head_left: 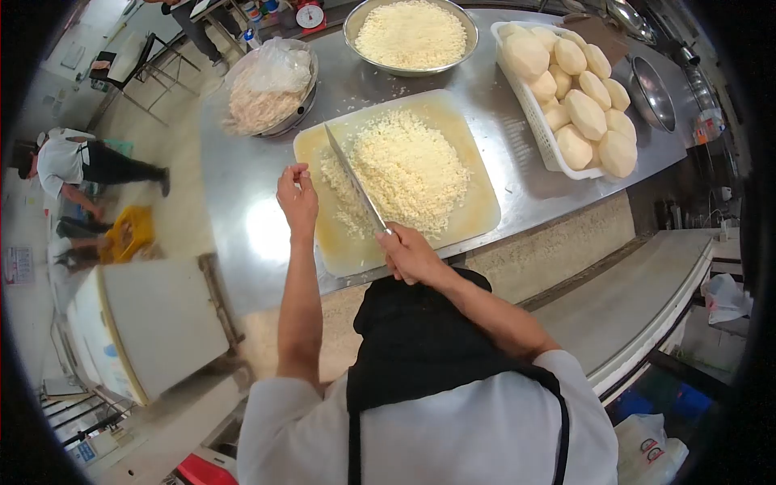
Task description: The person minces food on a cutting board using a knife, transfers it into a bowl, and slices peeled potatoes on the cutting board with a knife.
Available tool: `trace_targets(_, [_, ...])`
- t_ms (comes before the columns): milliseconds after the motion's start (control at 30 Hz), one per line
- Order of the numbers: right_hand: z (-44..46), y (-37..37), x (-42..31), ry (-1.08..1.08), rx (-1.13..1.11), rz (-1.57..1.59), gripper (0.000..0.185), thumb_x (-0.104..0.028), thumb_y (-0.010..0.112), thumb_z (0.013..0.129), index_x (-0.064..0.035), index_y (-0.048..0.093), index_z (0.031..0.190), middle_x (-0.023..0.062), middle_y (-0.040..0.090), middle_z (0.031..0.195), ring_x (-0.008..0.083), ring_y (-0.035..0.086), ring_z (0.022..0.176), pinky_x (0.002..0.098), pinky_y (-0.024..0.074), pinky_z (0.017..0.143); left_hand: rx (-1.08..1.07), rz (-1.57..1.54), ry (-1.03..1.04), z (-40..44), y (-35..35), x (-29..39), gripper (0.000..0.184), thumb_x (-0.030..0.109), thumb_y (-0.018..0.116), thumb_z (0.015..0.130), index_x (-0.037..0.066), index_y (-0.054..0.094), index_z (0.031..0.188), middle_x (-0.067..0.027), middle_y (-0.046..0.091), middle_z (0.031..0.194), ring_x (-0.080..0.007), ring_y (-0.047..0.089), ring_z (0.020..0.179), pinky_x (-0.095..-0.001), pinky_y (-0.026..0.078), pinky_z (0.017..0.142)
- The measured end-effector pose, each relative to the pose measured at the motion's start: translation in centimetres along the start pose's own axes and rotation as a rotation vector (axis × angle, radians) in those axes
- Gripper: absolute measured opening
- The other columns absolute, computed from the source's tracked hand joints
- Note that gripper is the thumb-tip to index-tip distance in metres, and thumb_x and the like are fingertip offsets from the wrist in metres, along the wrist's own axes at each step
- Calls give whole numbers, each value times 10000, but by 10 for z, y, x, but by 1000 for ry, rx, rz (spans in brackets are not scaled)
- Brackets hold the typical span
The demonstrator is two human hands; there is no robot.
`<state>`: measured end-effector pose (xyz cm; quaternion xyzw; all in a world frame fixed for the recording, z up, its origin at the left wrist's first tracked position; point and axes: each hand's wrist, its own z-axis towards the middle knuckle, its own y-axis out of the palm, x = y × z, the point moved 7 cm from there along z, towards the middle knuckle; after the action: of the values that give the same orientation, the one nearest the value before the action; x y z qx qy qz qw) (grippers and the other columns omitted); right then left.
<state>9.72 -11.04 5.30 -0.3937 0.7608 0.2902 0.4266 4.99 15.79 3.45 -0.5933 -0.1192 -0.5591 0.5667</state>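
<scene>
My right hand [408, 252] is wrapped round the handle of a long knife [356, 179], whose blade slants up and left over the near-left side of a heap of finely chopped pale food [416, 166]. The heap lies on a worn, yellowish cutting board [477, 202]. Left of the board, my left hand [297, 198] is raised near its edge, fingers partly bent and apart, holding nothing.
A bowl of chopped pieces [411, 34] stands behind the board. Back left is a bowl [273, 89] with a plastic bag. A white basket [533, 121] holds several peeled potatoes, beside a metal bowl [651, 93]. People work at the far left.
</scene>
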Motion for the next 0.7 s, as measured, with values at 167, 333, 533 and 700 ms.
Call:
trace_targets(167, [-5,16,-16,71,12,-23,550,-346,507,1091,70,490,1452,47,539,633,127,533,475,304,406,401,25,-23,-92,-28,-19,-16,170,76,569,997,-14,692,1073,-157,703,1006,-289,652,901,-407,520,833])
trace_targets(333, [4,-5,-9,142,12,87,569,-349,548,1079,51,482,1479,25,528,625,114,530,478,297,406,400,-81,48,34,-20,16,-30,419,254,459,1110,-23,561,1408,-216,604,1382,-318,560,1284,-437,406,1116])
trace_targets(533, [-68,-100,11,-5,258,-37,599,-333,668,1021,13,531,1491,4,552,624,88,546,509,272,453,461,-270,280,208,11,103,16,646,415,316,1133,-24,326,1607,-195,356,1667,-359,266,1569,-537,135,1284])
trace_targets(700, [-84,-207,3,-79,444,-376,596,-347,695,992,57,595,1420,21,585,630,94,541,504,284,461,485,-570,-32,306,54,177,34,582,441,307,1129,82,477,1555,-135,456,1616,-316,350,1532,-478,192,1273])
